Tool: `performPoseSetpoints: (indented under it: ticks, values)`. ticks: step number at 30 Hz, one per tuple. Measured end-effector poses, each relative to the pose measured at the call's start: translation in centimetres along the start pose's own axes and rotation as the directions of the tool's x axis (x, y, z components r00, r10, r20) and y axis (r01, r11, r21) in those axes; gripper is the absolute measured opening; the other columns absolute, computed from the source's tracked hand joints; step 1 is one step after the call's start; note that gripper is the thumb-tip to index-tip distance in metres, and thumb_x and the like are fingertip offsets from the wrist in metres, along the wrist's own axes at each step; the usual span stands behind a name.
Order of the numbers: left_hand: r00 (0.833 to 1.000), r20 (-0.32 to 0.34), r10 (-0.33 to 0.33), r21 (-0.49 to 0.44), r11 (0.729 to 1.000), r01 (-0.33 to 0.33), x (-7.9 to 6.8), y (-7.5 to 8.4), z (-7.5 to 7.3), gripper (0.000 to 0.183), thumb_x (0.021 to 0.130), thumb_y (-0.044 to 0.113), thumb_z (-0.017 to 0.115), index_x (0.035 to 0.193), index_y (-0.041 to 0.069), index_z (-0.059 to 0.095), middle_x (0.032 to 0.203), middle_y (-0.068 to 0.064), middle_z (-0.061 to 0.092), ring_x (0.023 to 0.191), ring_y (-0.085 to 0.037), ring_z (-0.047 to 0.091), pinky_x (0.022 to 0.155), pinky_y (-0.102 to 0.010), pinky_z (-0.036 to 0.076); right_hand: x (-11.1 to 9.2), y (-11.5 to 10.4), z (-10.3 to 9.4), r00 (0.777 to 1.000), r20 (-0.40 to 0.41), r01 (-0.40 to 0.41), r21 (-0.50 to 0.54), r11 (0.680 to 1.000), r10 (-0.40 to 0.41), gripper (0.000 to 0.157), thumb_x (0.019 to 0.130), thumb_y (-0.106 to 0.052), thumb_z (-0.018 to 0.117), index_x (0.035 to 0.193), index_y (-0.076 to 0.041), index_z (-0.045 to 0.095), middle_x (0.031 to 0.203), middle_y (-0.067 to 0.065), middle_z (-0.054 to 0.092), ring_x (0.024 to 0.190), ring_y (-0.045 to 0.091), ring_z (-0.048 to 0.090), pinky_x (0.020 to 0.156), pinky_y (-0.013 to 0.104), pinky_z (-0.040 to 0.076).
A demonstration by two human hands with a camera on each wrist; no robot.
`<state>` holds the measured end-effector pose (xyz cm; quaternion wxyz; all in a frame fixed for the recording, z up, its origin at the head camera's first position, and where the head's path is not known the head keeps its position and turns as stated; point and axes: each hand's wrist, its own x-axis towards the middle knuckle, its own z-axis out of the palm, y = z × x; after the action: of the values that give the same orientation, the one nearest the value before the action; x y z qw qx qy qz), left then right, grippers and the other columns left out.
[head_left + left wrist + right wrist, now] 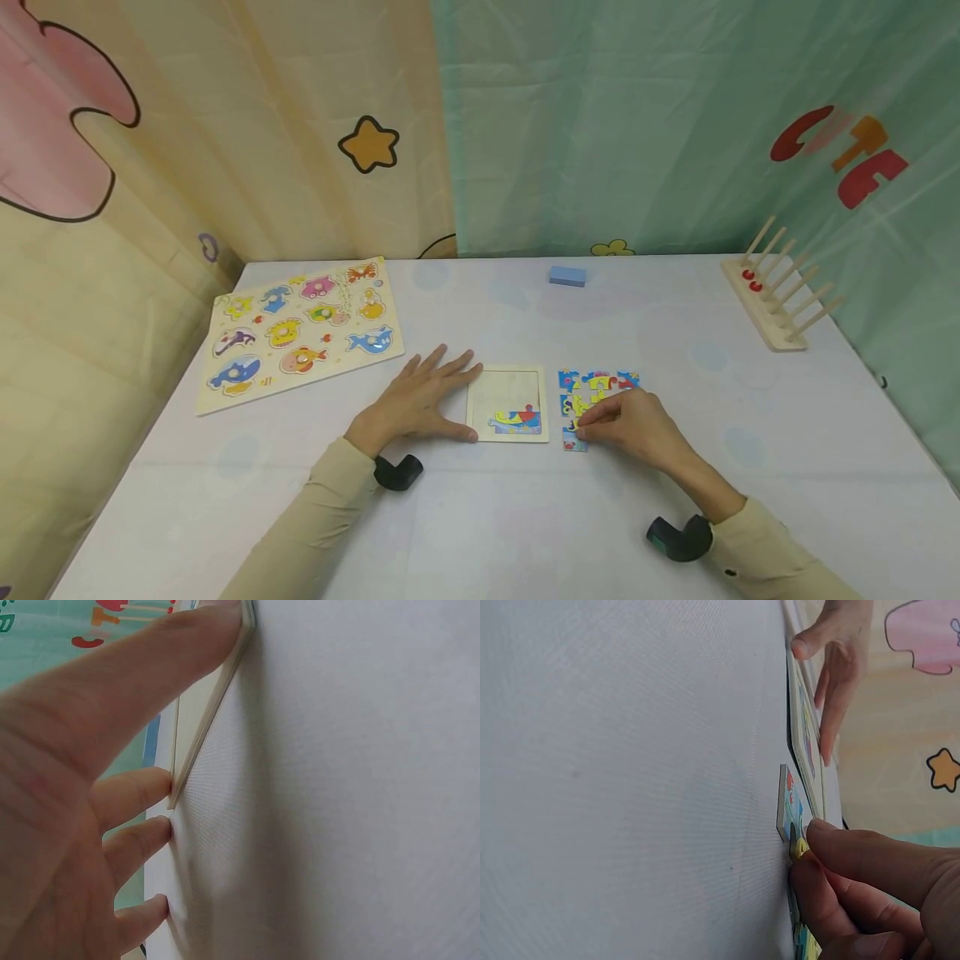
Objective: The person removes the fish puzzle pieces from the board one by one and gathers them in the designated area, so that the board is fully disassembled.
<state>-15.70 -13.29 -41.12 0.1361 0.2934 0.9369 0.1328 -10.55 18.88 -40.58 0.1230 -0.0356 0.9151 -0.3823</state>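
Observation:
A square wooden puzzle tray [506, 386] lies on the table with a few joined puzzle pieces [517, 421] in its lower right part. My left hand [420, 400] has its fingers spread, with the thumb and a fingertip touching the tray's left edge; the thumb [157, 664] rests on the rim in the left wrist view. My right hand [633, 425] pinches a small puzzle piece [801, 847] with some yellow on it, mostly covered by the fingers. Beneath and beside that hand lie several loose pieces [567, 381], including a blue corner piece [789, 799].
A large sea-animal peg board [337, 321] lies at the back left. A blue block [567, 277] sits near the table's back edge. At the back right stands a wooden rack [780, 325] with upright pegs and red beads. Curtains hang behind the table.

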Motion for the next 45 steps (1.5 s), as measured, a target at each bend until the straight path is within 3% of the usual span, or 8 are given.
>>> performPoseSetpoints:
  ticks: [13,19,24,29,37,45]
  values:
    - [1.0,0.005,-0.01,-0.007,1.0,0.01,0.0,-0.1,0.1,0.099,0.075,0.068,0.071,0.155,0.024,0.032,0.163,0.003,0.017,0.15,-0.033,0.004,0.118,-0.059,0.006,0.7,-0.7,0.4,0.997,-0.01,0.077,-0.004,0.997,-0.077,0.007,0.08,-0.015,0.08,0.086,-0.017,0.079,0.08,-0.007,0.069,0.082,0.016,0.052,0.061,0.026,0.043]
    - [1.0,0.001,-0.016,-0.026,1.0,0.016,-0.1,-0.1,0.0,0.099,0.074,0.067,0.072,0.155,0.024,0.034,0.163,0.004,0.018,0.151,-0.031,0.004,0.118,-0.058,0.005,1.7,-2.0,1.4,0.995,0.038,0.088,0.043,0.995,-0.09,0.009,0.08,-0.014,0.079,0.088,-0.018,0.079,0.078,-0.006,0.066,0.072,0.017,0.05,0.055,0.023,0.04]
    - [1.0,0.002,-0.017,-0.02,1.0,0.017,-0.1,-0.1,0.1,0.098,0.075,0.068,0.072,0.155,0.024,0.034,0.163,0.004,0.018,0.151,-0.031,0.004,0.118,-0.058,0.006,2.2,-3.3,2.6,0.985,0.091,0.14,0.084,0.987,-0.148,0.015,0.08,-0.011,0.077,0.094,-0.016,0.08,0.084,-0.005,0.069,0.063,0.015,0.052,0.051,0.023,0.04]
    - [1.0,0.004,-0.019,-0.012,1.0,0.019,0.0,0.0,0.0,0.098,0.075,0.069,0.07,0.155,0.025,0.033,0.163,0.005,0.017,0.151,-0.031,0.004,0.118,-0.057,0.005,2.8,-4.4,3.7,0.975,0.115,0.179,0.083,0.98,-0.188,0.019,0.08,-0.008,0.078,0.099,-0.011,0.079,0.074,-0.007,0.064,0.049,0.014,0.046,0.043,0.022,0.036]
    - [1.0,0.007,-0.02,-0.01,1.0,0.02,0.1,0.0,0.0,0.098,0.075,0.068,0.071,0.155,0.025,0.033,0.163,0.005,0.017,0.151,-0.031,0.004,0.118,-0.058,0.005,3.1,-5.3,4.5,0.978,0.119,0.172,0.013,0.985,-0.172,0.026,0.074,-0.006,0.081,0.1,-0.011,0.079,0.075,-0.01,0.064,0.068,0.011,0.053,0.059,0.025,0.042]
    - [1.0,0.012,-0.025,-0.002,1.0,0.025,0.1,0.0,0.0,0.098,0.075,0.068,0.071,0.155,0.025,0.033,0.163,0.005,0.017,0.151,-0.031,0.004,0.118,-0.058,0.006,3.0,-5.7,4.8,0.986,0.104,0.136,-0.062,0.989,-0.129,0.024,0.072,-0.006,0.083,0.094,-0.015,0.076,0.077,-0.009,0.062,0.072,0.009,0.055,0.063,0.028,0.046]
